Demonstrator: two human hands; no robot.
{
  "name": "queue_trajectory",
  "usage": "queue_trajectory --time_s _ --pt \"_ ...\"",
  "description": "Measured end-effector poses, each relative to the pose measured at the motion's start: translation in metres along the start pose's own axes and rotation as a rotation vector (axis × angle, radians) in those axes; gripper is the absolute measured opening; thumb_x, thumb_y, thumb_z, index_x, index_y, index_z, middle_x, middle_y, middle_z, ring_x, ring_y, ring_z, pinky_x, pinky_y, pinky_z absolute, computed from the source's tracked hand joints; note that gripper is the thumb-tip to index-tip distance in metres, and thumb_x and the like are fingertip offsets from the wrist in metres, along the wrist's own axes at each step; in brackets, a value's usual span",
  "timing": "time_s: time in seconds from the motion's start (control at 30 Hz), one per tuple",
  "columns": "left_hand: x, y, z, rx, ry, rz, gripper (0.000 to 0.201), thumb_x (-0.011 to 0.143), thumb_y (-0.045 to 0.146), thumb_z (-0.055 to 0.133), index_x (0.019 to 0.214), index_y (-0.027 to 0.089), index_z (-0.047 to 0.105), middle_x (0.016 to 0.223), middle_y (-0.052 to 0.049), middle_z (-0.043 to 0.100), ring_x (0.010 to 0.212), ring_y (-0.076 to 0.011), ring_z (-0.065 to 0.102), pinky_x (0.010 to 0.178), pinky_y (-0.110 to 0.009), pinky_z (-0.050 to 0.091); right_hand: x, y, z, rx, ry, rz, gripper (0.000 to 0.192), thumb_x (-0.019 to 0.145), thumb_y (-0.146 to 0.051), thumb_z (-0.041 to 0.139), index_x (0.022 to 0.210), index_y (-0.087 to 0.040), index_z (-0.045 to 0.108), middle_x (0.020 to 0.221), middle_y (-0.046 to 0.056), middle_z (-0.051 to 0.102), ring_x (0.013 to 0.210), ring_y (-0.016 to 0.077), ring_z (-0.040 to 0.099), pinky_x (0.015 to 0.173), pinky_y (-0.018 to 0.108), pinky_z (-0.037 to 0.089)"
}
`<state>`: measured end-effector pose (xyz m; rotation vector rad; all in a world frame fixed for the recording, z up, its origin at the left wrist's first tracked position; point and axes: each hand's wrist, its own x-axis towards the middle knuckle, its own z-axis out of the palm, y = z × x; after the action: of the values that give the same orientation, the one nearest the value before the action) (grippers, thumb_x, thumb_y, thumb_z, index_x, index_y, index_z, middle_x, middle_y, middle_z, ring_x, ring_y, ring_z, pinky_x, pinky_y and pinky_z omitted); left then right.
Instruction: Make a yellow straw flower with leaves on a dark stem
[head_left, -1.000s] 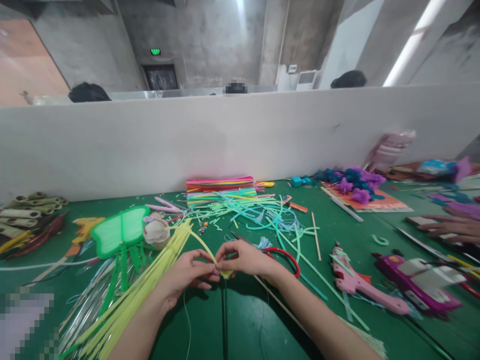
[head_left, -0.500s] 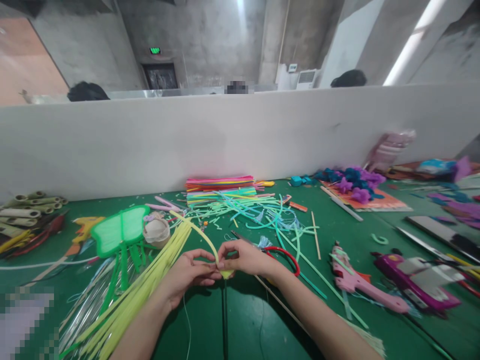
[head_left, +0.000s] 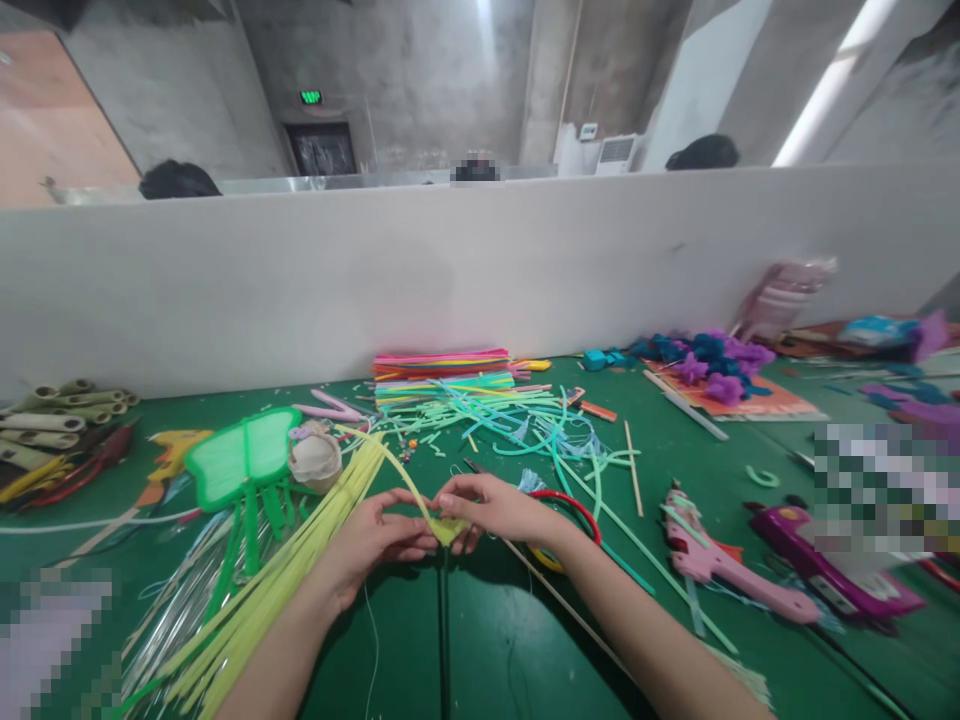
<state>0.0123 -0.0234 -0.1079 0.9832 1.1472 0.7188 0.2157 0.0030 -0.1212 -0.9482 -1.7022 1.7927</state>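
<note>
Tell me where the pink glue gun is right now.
In the head view, the pink glue gun lies on the green table to the right of the right hand, just left of a purple glue gun.

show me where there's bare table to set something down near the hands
Bare green table lies between the forearms, below the left hand and right hand. Another patch sits between the thin wooden stick and the pink glue gun. It is crowded around the pale yellow strip bundle and the tangle of green strips.
</note>
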Motion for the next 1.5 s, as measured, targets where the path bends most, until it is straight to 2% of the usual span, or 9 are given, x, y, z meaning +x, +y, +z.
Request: queue_trajectory --time_s 0.2,0.4,0.53,0.63,0.8,0.93,1.1,1.37,1.5 --pt "0.003 -0.003 -0.002 0.011 0.048 0.043 0.034 0.067 0.029 0.080 0.093 0.012 0.065 0.084 -0.010 0.076 0.081 -0.0192 0.072 0.075 -0.028 0.057 -0.008 -0.001 -0.012 -0.057 -0.081 0.125 0.050 0.080 -0.062 0.057 0.084 -0.013 0.057 0.083 0.008 0.069 0.052 0.0097 0.063 0.048 0.020 0.048" --pt "0.005 -0.004 -0.002 0.013 0.075 0.109 0.027 0.066 0.024 0.079 0.087 0.009 0.070 0.081 -0.011 0.076 0.078 -0.0193 0.072 0.074 -0.027 0.057 -0.008 -0.002 -0.014 -0.050 -0.041 0.089 0.046 0.076 -0.057 0.065 0.085 -0.012 0.063 0.080 0.007 0.070 0.056 0.0102 0.065 0.051 0.020 0.049" --pt "0.004 -0.002 -0.002 -0.040 0.068 0.035 0.020 0.074 0.027 0.071 0.084 0.009 0.071 0.077 -0.010 0.075 0.074 -0.0203 0.072 0.066 -0.026 0.058 -0.007 -0.002 -0.011 -0.055 -0.020 0.084 0.046 0.073 -0.056 0.068 0.079 -0.010 0.064 0.072 0.005 0.069 0.057 0.0104 0.065 0.052 0.019 0.050" --pt "0.005 0.000 -0.006 -0.080 0.061 -0.044 0.027 0.080 0.036 0.066 0.084 0.009 0.071 0.076 -0.011 0.075 0.071 -0.0193 0.072 0.059 -0.023 0.057 -0.007 -0.003 -0.009 -0.053 -0.014 0.072 0.046 0.073 -0.056 0.068 0.077 -0.011 0.064 0.069 0.005 0.068 0.057 0.0106 0.065 0.052 0.020 0.050" --pt "0.005 -0.002 -0.014 -0.068 0.014 -0.097 0.033 0.066 0.031 0.082 0.087 0.009 0.070 0.080 -0.012 0.076 0.072 -0.0184 0.073 0.062 -0.021 0.057 -0.006 -0.004 -0.002 -0.074 -0.007 0.084 0.049 0.070 -0.059 0.069 0.076 -0.011 0.064 0.067 0.004 0.068 0.055 0.0107 0.064 0.051 0.021 0.050" --pt "0.005 -0.003 -0.015 -0.013 0.047 -0.103 0.046 0.061 0.033 0.086 0.096 0.008 0.069 0.081 -0.012 0.076 0.071 -0.0175 0.072 0.066 -0.022 0.058 -0.004 -0.001 0.004 -0.076 0.016 0.112 0.046 0.070 -0.057 0.070 0.075 -0.011 0.063 0.066 0.004 0.067 0.054 0.0110 0.063 0.051 0.022 0.050" --pt "0.006 -0.003 -0.012 0.060 0.075 -0.076 0.051 0.057 0.032 0.088 0.097 0.007 0.067 0.076 -0.012 0.076 0.066 -0.0169 0.071 0.058 -0.021 0.055 -0.002 0.001 0.007 -0.083 0.019 0.119 0.041 0.071 -0.052 0.070 0.075 -0.012 0.063 0.065 0.002 0.066 0.053 0.0111 0.063 0.051 0.022 0.050" --pt "0.004 -0.004 -0.008 0.147 0.069 -0.047 0.055 0.054 0.034 0.089 0.096 0.009 0.065 0.063 -0.006 0.073 0.062 -0.0153 0.069 0.063 -0.023 0.056 -0.001 0.004 0.008 -0.058 -0.005 0.132 0.042 0.069 -0.053 0.070 0.075 -0.013 0.063 0.066 0.002 0.067 0.057 0.0117 0.064 0.055 0.023 0.051" --pt "0.000 -0.002 -0.011 0.196 0.076 -0.052 0.050 0.064 0.048 0.080 0.091 0.008 0.067 0.081 -0.012 0.075 0.070 -0.0187 0.072 0.067 -0.026 0.057 0.001 0.008 0.006 -0.055 0.014 0.139 0.038 0.070 -0.049 0.071 0.077 -0.012 0.064 0.066 0.002 0.067 0.055 0.0118 0.064 0.053 0.022 0.051"
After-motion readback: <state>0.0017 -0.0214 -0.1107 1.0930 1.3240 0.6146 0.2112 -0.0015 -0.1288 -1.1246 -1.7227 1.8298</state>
